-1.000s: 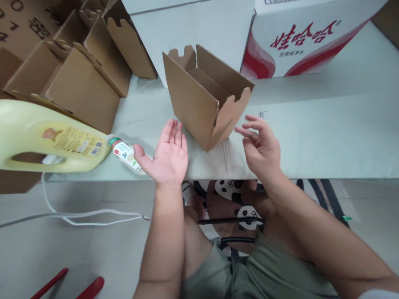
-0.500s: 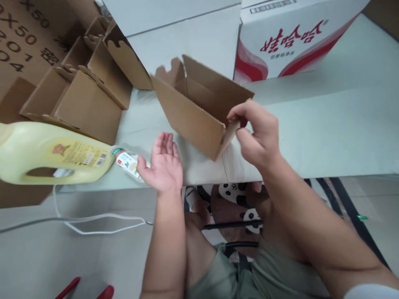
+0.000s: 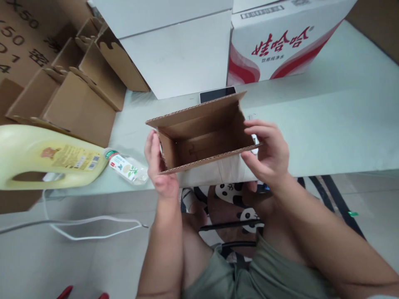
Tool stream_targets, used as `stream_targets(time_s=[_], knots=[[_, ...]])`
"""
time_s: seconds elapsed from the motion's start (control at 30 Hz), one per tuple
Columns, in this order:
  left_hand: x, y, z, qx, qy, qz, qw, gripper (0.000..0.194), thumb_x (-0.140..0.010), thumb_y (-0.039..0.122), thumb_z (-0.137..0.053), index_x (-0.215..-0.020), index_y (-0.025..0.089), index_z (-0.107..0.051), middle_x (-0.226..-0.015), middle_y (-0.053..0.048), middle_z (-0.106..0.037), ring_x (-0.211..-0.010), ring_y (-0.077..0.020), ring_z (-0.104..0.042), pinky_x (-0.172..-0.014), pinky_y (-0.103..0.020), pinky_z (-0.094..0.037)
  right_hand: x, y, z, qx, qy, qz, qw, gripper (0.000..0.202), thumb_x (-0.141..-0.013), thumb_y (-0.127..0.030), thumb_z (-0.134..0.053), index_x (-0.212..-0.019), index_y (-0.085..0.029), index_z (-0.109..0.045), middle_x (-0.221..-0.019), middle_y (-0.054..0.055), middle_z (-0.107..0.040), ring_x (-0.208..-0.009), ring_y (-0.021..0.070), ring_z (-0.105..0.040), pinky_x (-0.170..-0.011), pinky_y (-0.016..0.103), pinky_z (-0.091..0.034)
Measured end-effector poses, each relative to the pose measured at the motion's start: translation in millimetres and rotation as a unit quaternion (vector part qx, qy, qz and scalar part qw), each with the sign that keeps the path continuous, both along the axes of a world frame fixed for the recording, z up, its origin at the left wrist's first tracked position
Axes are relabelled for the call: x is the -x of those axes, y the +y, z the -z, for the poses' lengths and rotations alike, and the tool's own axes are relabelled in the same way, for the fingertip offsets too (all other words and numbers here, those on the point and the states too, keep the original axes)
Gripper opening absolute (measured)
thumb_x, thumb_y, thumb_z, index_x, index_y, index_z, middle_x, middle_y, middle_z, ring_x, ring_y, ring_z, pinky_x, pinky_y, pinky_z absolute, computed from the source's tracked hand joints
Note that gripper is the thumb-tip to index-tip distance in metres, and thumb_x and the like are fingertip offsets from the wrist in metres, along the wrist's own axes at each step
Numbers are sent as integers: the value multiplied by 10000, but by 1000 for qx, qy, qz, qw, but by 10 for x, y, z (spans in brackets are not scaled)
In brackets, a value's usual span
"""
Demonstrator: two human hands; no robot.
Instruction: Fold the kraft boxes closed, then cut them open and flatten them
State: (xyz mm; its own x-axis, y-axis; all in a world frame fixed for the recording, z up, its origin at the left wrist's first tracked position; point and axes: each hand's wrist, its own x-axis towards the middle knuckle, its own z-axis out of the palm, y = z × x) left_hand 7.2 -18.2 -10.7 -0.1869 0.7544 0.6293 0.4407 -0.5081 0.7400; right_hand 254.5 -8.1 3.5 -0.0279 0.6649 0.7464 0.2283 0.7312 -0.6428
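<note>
The small brown corrugated cardboard box (image 3: 202, 137) is held above the near edge of the pale grey-green table (image 3: 327, 128), turned so its open side faces the camera and the bare inside shows. The left hand (image 3: 157, 166) is flat against the box's left end, fingers straight and together, thumb on the near edge. The right hand (image 3: 268, 151) grips the right end, fingers curled over the upper corner and thumb below, closed on the cardboard. The box sits directly between the two hands, pressed from both sides.

Just behind the box's far flap lies a dark flat phone-like slab (image 3: 217, 94), partly hidden by the flap. Behind that stands a plain white carton (image 3: 183, 58). To its right is a white carton with red bands (image 3: 280, 41) bearing large red Chinese characters, upside down from this view, with a line of smaller print below that cannot be read.

Left of the held box, a small clear plastic bottle with a green-and-white label (image 3: 126, 167) lies on its side, near the left hand but not touching it. Its cap end meets a large pale yellow plastic jug with a handle (image 3: 43, 158), also on its side; the jug's label shows a small picture and barcodes, text too small to read. Beyond stand several folded brown cardboard boxes (image 3: 77, 91). The large brown carton (image 3: 21, 37) at far left carries printed numerals, partly cut off, including "50". A white cable (image 3: 93, 228) trails on the floor below.
</note>
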Motion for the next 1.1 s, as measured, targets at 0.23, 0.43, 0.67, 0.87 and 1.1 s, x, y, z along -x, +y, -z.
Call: stream_targets(time_s=[0.23, 0.43, 0.67, 0.87, 1.1], knots=[[76, 39, 6, -72, 59, 39, 995, 546, -981, 637, -410, -1154, 278, -782, -1273, -41, -732, -1510, -308, -387, -1264, -548, -280, 102, -11, 40, 83, 71, -50, 993, 268, -1003, -407, -547, -1259, -328, -550, -1108, 36, -759, -1156, 241, -711, -1001, 472, -573], [17, 26, -9, -26, -9, 37, 999, 428, -992, 538, -496, -1031, 242, -802, -1159, -59, -768, -1532, -305, -351, -1232, -524, -357, 125, 78, 86, 97, 79, 52, 991, 271, -988, -465, -548, -1200, -296, -565, -1179, 63, -686, -1168, 233, -663, -1027, 468, -548], [58, 76, 95, 15, -147, 69, 987, 469, -882, 490, -710, -1307, 296, -669, -1439, -65, -626, -1476, -311, -447, -1233, -500, -352, 84, 192, 212, 148, 86, 49, 984, 341, -928, -517, -606, -1185, -294, -583, -1212, 57, -646, -1140, 236, -628, -938, 430, -559], [120, 47, 96, -32, -65, 42, 996, 272, -914, 490, -655, -938, 251, -783, -1027, -39, -768, -1425, -290, -510, -1262, -504, -300, 90, 141, 163, 110, 72, 100, 986, 381, -932, -553, -582, -745, -224, -628, -960, 43, -693, -953, 222, -651, -873, 414, -535], [61, 64, 97, 35, -91, -2, 995, 425, -903, 553, -643, -1185, 241, -700, -1287, -92, -684, -1384, -297, -544, -1196, -482, -393, 103, 253, 295, 92, 35, 124, 987, 366, -941, -496, -585, -1264, -324, -588, -1155, 64, -654, -993, 222, -653, -807, 393, -570]])
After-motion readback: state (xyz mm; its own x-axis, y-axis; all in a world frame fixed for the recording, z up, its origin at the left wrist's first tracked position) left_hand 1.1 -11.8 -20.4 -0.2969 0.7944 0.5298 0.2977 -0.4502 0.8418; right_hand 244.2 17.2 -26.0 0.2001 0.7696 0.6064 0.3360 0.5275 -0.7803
